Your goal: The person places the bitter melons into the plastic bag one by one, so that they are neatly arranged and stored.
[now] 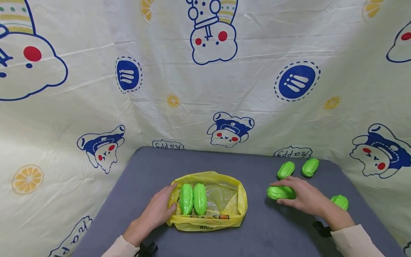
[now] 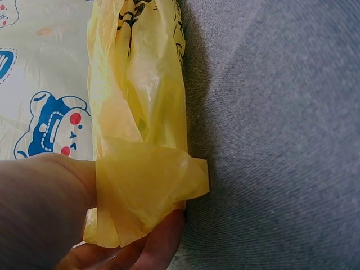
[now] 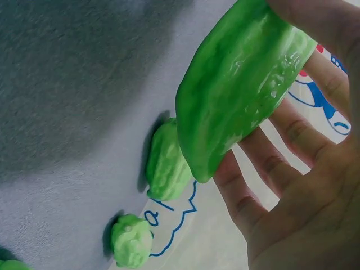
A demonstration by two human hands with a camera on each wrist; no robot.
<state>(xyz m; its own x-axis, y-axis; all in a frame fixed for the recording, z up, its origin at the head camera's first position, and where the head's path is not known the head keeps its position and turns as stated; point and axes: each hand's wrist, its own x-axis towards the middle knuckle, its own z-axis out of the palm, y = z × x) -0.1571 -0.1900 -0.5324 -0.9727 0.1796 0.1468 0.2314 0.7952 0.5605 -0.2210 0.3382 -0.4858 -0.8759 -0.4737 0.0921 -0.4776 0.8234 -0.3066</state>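
Gourd (image 1: 280, 193), green and ribbed, held in the right hand (image 1: 303, 194) over the right side of the bench (image 1: 257, 235), well apart from the bag (image 1: 221, 223). Thumb and fingers pinch it from opposite sides; whether its underside touches the bench, cannot tell. Left hand (image 1: 158, 206) grips the bag's left rim, thin yellow plastic bunched between thumb and fingers. Bag stands mouth up, dark print on the near wall. Inside, at its left end, two gourds (image 1: 200, 200) side by side, lengthwise away from the person. Loose on the bench: far gourd (image 1: 285, 169) just beyond the right hand, corner gourd (image 1: 310, 167) to its right, near gourd (image 1: 339, 202) beside the right wrist, partly hidden. Patterned cloth (image 1: 205, 89) behind.
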